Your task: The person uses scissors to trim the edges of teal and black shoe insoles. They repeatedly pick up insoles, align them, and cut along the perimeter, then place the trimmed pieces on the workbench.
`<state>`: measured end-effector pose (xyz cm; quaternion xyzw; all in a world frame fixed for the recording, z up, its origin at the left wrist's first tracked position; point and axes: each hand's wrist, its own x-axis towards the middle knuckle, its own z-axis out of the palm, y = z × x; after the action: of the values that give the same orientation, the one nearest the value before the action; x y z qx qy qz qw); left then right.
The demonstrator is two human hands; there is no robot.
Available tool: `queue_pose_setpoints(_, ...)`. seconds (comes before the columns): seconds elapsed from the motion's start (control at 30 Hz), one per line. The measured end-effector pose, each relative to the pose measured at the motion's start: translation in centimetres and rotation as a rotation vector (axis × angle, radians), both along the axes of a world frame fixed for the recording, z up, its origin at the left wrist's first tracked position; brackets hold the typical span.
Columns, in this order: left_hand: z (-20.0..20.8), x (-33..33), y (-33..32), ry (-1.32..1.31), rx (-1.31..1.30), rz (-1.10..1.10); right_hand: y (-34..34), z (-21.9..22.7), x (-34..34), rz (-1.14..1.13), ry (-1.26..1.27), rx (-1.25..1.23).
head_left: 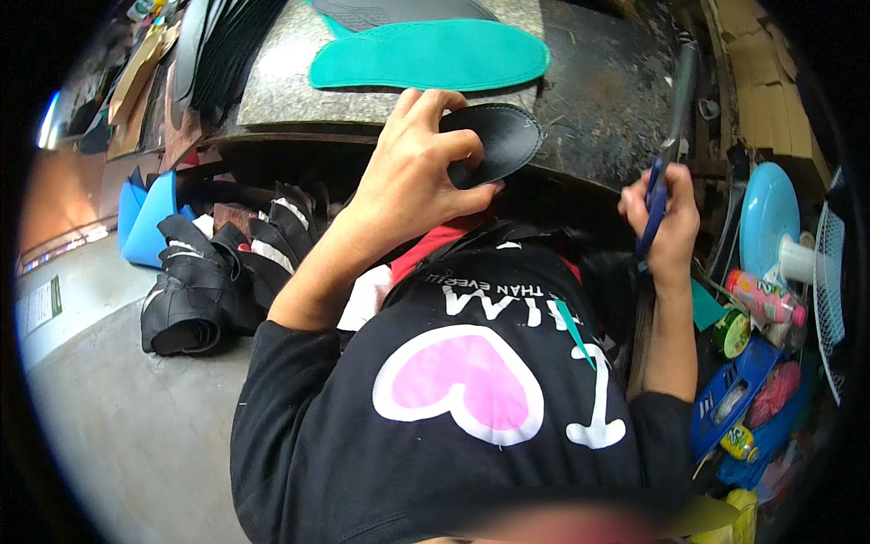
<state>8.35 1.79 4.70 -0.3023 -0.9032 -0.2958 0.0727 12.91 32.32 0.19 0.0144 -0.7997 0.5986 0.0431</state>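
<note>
My left hand (412,168) pinches a black insole (506,136) with a stitched-looking rim, thumb below it and fingers above. It is tilted in front of the bench edge. To its right, my right hand (672,218) is wrapped round the blue handles of a pair of scissors (681,95). Their dark blades point up and away from me, apart from the insole; whether the blades are parted I cannot tell. Just beyond my left hand, a teal insole-shaped piece (435,56) lies on the bench, partly over a grey one (381,13). A thin teal strip (576,335) shows against my black shirt.
The speckled bench top (281,95) stands ahead, with a dark stained surface (598,82) on its right. Black rolled pieces (186,313) and a folded blue sheet (149,218) are at left. On the right are a light-blue fan (768,222), a pink bottle (766,297) and clutter.
</note>
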Motion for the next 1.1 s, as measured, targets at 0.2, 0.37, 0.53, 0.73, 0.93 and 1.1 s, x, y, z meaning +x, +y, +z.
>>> queue_pose_setpoints(0.2,0.0,-0.1,-0.4,0.067,0.003,0.025,0.9,1.7,2.2,0.184,0.052,0.752)
queue_pose_setpoints(0.37,0.6,0.0,-0.1,0.139,-0.054,-0.01,0.5,3.3,2.1,0.145,0.188,0.941)
queue_pose_setpoints(0.53,1.1,0.3,0.1,0.171,-0.095,-0.03,0.4,3.2,1.6,0.162,0.271,1.019)
queue_pose_setpoints(0.73,0.6,0.0,-0.6,0.169,-0.006,0.011,0.8,1.7,1.4,0.16,-0.059,0.756)
queue_pose_setpoints(0.93,-0.4,-0.3,-1.2,0.111,0.087,0.142,0.5,1.6,2.3,0.579,-0.557,-0.404)
queue_pose_setpoints(1.1,-1.6,1.0,-0.1,0.256,0.025,0.174,-2.2,1.2,3.2,0.623,-0.653,-0.599)
